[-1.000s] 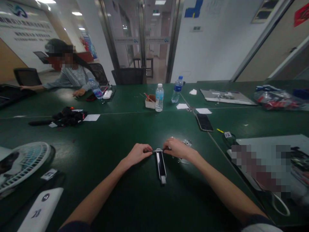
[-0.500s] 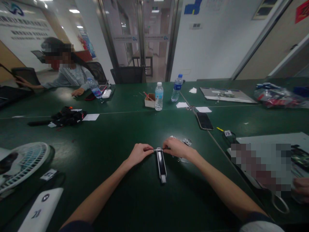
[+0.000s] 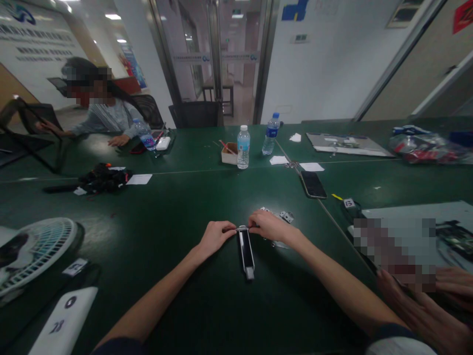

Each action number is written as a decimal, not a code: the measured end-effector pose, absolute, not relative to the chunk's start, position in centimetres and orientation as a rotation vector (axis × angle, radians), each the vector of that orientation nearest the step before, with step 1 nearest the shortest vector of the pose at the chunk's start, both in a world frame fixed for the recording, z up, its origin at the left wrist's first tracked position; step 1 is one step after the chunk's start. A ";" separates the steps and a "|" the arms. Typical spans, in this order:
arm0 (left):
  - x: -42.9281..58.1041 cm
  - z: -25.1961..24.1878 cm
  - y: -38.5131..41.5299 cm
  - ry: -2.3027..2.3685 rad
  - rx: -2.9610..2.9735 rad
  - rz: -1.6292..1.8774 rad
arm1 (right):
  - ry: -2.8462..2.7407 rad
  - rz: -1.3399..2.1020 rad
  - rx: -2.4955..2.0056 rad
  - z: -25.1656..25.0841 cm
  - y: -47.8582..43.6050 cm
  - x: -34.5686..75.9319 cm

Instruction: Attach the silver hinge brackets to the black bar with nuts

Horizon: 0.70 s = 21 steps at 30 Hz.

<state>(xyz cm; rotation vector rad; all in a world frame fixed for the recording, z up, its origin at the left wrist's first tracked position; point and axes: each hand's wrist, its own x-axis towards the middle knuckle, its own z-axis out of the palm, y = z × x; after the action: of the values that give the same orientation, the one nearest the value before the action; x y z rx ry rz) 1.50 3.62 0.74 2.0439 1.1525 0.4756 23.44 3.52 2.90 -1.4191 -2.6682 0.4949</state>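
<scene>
A slim, long device with a dark face and white edges lies lengthwise on the green table, a pale tab at its near end. Across its far end runs a small thin metal piece. The fingertips of my left hand pinch the left end of that piece. At its right end, my right hand closes thumb and fingers on it. Small silvery metal parts lie just beyond and beside my right hand, some partly covered by it.
To the left are a white fan and a white case marked 28. Bottles, a small box and a phone stand or lie farther back. Another person's hands work at a pale panel on the right; someone sits far left.
My hands stay almost still at the device's far end. Another person's hands have come farther into view at lower right. At far left, a dark frame has swung up beside the seated person.
</scene>
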 end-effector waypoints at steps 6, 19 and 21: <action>1.9 0.5 3.4 1.171 2.041 0.488 | -2.668 0.525 -1.422 3.0 3.5 23.3; 1.2 0.8 3.9 1.165 2.149 0.425 | -2.639 0.602 -1.617 5.6 3.4 25.2; 1.3 0.8 3.9 1.170 2.153 0.426 | -2.692 0.616 -1.609 5.3 3.5 24.9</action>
<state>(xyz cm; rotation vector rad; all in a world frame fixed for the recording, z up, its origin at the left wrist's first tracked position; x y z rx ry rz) 1.32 3.86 0.79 2.1530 1.1703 0.4263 24.92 3.49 5.25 -1.6086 -2.6920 0.6163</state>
